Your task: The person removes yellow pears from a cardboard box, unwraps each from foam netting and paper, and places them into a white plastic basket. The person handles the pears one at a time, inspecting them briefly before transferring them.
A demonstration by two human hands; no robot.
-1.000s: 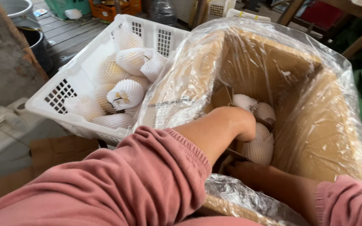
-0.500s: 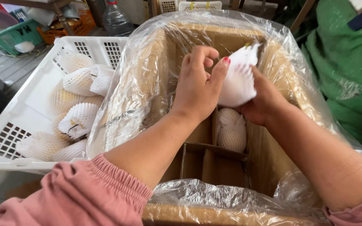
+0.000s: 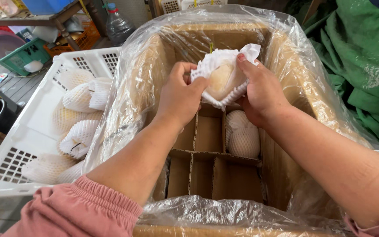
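Above the far half of the cardboard box [image 3: 281, 145], a pale round fruit [image 3: 221, 79] in a white foam net sleeve is held between both hands. The left hand [image 3: 181, 94] closes its fingers on the near-left edge of the sleeve; the right hand [image 3: 259, 90] cups the fruit's right side, fingers curled around it and thumb on top. The fruit sits clear of the cardboard dividers [image 3: 207, 153] below and touches nothing but the hands.

Handling judgement: the fruit appears firm but bruisable, of moderate weight; the foam net is soft, light and likely to slide on the skin. Take hold around the widest part of the body, not by the loose flap of the sleeve at the top.

One wrapped fruit [image 3: 243, 134] already occupies the compartment against the right wall of the box; the other visible compartments hold nothing. A clear plastic liner [image 3: 145, 57] drapes over the box rim. Just beside the left wall stands a white plastic crate [image 3: 31, 136] containing more wrapped fruits [image 3: 80, 96]. A green tarpaulin [image 3: 365, 57] lies beyond the right wall.
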